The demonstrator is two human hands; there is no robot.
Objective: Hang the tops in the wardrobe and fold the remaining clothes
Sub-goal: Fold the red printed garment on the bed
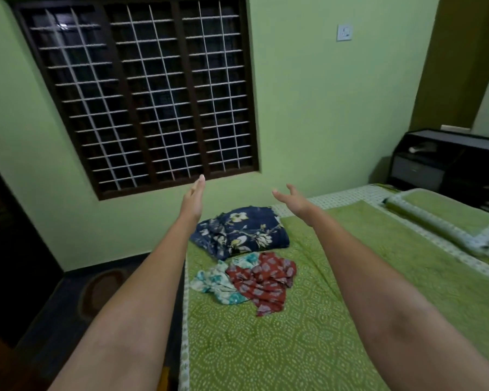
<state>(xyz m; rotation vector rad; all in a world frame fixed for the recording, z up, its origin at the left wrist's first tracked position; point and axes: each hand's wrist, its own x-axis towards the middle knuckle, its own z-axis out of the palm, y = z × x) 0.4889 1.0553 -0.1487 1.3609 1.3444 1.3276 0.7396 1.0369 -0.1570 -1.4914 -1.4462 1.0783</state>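
Observation:
Three garments lie on the bed's green patterned cover [308, 334]. A navy floral garment [243, 231] sits roughly folded near the far left corner. In front of it lie a crumpled red floral garment [263, 280] and a white-and-teal floral garment [220, 283], touching each other. Both my arms stretch out over the bed. My left hand [194, 198] is raised above the navy garment, flat, fingers together, holding nothing. My right hand [294, 201] hovers to the right of it, palm inward, fingers apart, empty. No wardrobe is in view.
A barred dark window [141, 88] fills the green wall ahead. A pillow [446, 218] lies at the bed's right end, with a black headboard unit [446, 162] behind it. A dark floor with an oval mat [102, 292] runs left of the bed.

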